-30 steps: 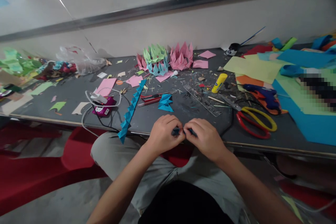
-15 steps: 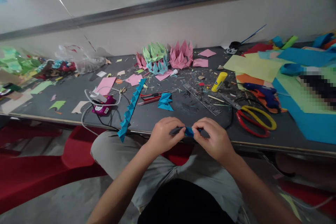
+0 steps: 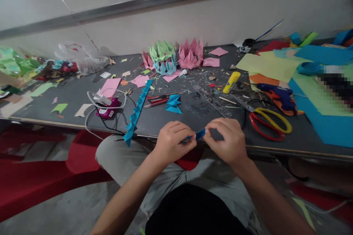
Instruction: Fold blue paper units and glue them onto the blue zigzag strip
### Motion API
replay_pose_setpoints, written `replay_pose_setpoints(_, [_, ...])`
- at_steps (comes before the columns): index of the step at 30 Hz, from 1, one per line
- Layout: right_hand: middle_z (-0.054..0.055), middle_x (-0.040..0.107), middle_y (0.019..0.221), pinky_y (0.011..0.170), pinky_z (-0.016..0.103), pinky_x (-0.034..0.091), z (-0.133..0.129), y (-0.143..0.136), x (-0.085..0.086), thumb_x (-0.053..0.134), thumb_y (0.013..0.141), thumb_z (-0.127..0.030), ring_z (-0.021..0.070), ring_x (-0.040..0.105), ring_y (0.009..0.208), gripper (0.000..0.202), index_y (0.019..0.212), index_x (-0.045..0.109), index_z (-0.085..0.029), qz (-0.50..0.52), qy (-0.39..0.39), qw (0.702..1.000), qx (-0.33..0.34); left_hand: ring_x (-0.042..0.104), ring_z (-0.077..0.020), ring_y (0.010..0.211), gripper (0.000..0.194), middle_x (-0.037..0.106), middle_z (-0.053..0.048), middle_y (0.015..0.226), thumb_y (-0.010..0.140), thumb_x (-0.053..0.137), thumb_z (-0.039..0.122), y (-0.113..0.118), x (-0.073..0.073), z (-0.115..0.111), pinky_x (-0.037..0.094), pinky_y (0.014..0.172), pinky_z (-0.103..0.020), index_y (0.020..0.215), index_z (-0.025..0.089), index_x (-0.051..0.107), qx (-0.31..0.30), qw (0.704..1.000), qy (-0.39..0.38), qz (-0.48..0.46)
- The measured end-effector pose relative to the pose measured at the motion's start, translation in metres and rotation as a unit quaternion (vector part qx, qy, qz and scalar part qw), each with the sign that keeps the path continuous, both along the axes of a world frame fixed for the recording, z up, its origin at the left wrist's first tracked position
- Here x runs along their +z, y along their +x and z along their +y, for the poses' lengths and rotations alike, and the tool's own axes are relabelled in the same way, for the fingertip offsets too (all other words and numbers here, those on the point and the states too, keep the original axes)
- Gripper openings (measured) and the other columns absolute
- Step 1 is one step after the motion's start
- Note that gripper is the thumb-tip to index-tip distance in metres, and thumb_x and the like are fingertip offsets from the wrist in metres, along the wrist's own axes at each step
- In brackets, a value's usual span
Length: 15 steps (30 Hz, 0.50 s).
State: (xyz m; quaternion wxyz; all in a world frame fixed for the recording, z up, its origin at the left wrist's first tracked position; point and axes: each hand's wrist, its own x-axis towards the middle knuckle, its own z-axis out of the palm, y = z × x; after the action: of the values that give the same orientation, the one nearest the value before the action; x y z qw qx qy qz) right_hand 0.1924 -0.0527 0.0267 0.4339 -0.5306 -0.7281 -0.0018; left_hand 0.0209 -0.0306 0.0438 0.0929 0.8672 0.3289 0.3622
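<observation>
At the table's near edge (image 3: pixel 149 131), our left hand (image 3: pixel 176 140) and right hand (image 3: pixel 226 140) pinched a small blue paper piece (image 3: pixel 200 134) between thumbs and fingertips. Just beyond lay the folded blue paper (image 3: pixel 174 104); bare tabletop spread to its right, as far as the clear ruler (image 3: pixel 213 101) and red-and-yellow scissors (image 3: pixel 268 123).

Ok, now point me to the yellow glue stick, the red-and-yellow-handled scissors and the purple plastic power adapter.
Yellow glue stick (image 3: pixel 231 82): head view, on the middle of its barrel.
Red-and-yellow-handled scissors (image 3: pixel 252 120): head view, on the red handle.
Purple plastic power adapter (image 3: pixel 113 103): head view, on its upper body.
</observation>
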Motion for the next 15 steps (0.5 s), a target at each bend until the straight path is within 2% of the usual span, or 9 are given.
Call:
replay_pose_setpoints(3, [0.001, 0.061, 0.068, 0.071, 0.033, 0.039, 0.0, 0.004, 0.0, 0.05, 0.073, -0.014, 0.0176, 0.057, 0.069, 0.009, 0.068, 0.052, -0.022, 0.041, -0.023, 0.999, -0.007, 0.059, -0.0117, 0.064, 0.008, 0.066, -0.001, 0.068, 0.076, 0.056, 0.016, -0.003, 0.002, -0.001, 0.045, 0.063, -0.025, 0.069, 0.017, 0.06, 0.002, 0.999, -0.019, -0.031])
replay_pose_setpoints(6, [0.002, 0.059, 0.072, 0.069, 0.031, 0.041, 0.002, 0.008, -0.003, 0.048, 0.078, -0.017, 0.0169, 0.056, 0.07, 0.01, 0.071, 0.053, -0.021, 0.14, -0.072, 0.987, 0.031, 0.059, -0.0115, 0.065, 0.008, 0.065, -0.003, 0.069, 0.077, 0.056, 0.016, -0.005, 0.003, -0.002, 0.047, 0.063, -0.023, 0.07, 0.016, 0.06, 0.014, 0.996, -0.047, -0.074])
replay_pose_setpoints(9, [0.003, 0.061, 0.08, 0.068, 0.028, 0.044, 0.003, 0.008, -0.01, 0.048, 0.083, -0.023, 0.0162, 0.056, 0.075, 0.011, 0.082, 0.058, -0.021, 0.256, -0.149, 0.95, 0.1, 0.059, -0.011, 0.065, 0.007, 0.064, -0.003, 0.069, 0.078, 0.056, 0.015, -0.004, 0.002, -0.002, 0.047, 0.063, -0.022, 0.072, 0.015, 0.06, 0.03, 0.99, -0.077, -0.117])
replay_pose_setpoints(12, [0.003, 0.063, 0.084, 0.067, 0.026, 0.045, 0.002, 0.004, -0.02, 0.051, 0.083, -0.028, 0.0154, 0.058, 0.076, 0.012, 0.087, 0.061, -0.021, 0.321, -0.215, 0.911, 0.146, 0.059, -0.0105, 0.066, 0.007, 0.065, -0.002, 0.07, 0.078, 0.057, 0.014, -0.003, -0.001, -0.002, 0.047, 0.064, -0.02, 0.072, 0.015, 0.061, 0.065, 0.98, -0.105, -0.157])
replay_pose_setpoints(15, [0.002, 0.062, 0.079, 0.064, 0.026, 0.045, 0.002, 0.0, -0.026, 0.052, 0.082, -0.029, 0.015, 0.057, 0.072, 0.012, 0.079, 0.06, -0.02, 0.338, -0.229, 0.901, 0.149, 0.06, -0.0103, 0.066, 0.009, 0.066, -0.001, 0.071, 0.079, 0.057, 0.016, -0.003, -0.005, -0.003, 0.048, 0.063, -0.02, 0.071, 0.016, 0.061, 0.091, 0.97, -0.137, -0.181])
